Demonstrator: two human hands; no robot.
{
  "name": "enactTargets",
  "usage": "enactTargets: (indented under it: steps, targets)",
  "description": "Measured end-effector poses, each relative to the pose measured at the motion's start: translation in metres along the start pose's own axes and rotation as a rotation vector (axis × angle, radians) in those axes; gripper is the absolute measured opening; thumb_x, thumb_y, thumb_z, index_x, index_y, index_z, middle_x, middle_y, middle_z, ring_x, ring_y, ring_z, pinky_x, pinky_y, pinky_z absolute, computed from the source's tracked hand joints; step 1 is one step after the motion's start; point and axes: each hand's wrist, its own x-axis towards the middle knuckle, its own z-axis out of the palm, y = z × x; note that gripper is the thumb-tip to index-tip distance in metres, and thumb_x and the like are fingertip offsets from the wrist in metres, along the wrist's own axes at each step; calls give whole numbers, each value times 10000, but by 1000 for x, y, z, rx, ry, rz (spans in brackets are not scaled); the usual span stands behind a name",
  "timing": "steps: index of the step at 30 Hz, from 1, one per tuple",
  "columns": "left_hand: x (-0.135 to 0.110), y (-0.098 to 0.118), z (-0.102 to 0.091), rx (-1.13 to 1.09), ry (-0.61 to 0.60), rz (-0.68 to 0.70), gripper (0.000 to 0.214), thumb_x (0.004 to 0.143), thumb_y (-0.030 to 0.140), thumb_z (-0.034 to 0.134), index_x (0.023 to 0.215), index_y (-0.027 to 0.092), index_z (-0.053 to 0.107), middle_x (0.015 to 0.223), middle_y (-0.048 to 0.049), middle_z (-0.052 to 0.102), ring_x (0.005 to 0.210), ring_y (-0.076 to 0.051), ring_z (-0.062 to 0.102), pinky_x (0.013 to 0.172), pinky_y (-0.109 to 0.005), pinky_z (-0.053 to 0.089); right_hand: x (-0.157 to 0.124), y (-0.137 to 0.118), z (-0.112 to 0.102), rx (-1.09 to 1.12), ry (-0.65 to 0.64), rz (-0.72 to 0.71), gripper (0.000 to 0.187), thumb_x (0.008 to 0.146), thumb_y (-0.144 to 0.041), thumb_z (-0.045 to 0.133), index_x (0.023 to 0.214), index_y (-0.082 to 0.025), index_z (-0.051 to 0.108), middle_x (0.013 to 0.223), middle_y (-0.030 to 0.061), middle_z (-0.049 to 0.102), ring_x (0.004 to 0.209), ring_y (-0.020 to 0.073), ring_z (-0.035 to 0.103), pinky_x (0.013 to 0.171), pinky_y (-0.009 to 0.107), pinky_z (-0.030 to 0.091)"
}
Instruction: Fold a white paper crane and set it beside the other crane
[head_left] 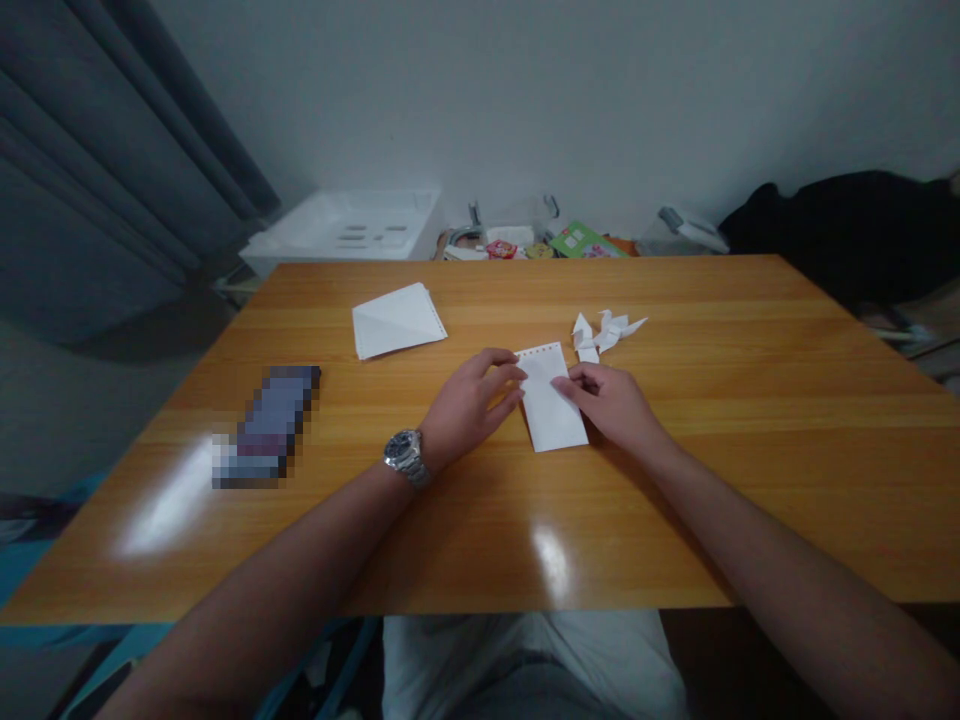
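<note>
A white sheet of notebook paper (549, 402), folded into a narrow strip with torn spiral holes along its top edge, lies on the wooden table (675, 520). My left hand (474, 403), with a metal watch on the wrist, rests on the sheet's left edge with fingers curled on it. My right hand (611, 400) presses its fingertips on the sheet's right edge. Just beyond my right hand lies a small white folded paper figure (604, 332).
Another folded white sheet (397, 320) lies farther back on the left. A blurred dark rectangular object (266, 425) sits at the left. Behind the table are a white storage box (349, 228), small colourful items (540, 243) and a dark bundle (840, 225). A grey curtain (97, 150) hangs left.
</note>
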Motion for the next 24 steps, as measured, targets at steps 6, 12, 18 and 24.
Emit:
enactTargets:
  steps: [6,12,18,24]
  targets:
    - [-7,3,10,243,-214,32,658,951,532,557,1472,148,436,1503,-195,437,1343,-326,477,1156,-497,362,-1,0,0,-159,-30,-48,285,897,-451,634,812,-195,728,748,30,730,647,180,612,591,290,411]
    - [-13,-3,19,346,-301,10,769,966,628,448,1542,132,328,1569,-211,362,1457,-322,341,1214,-549,200,-3,-9,1,-260,-70,-80,280,922,-432,610,853,-206,759,782,46,755,649,191,634,606,308,427]
    - [-16,0,19,409,-205,-69,691,958,639,450,1491,199,438,1520,-152,461,1443,-356,349,1209,-630,132,-2,-7,-4,-347,30,-202,297,953,-392,579,1103,-192,739,920,87,740,786,236,665,739,374,508]
    - [-15,6,13,497,-128,-135,580,968,548,494,1414,179,528,1324,-159,595,1279,-358,488,1192,-653,154,-3,-9,-4,-415,-62,-425,336,960,-337,576,1243,-192,685,1192,137,687,1111,300,629,986,475,498]
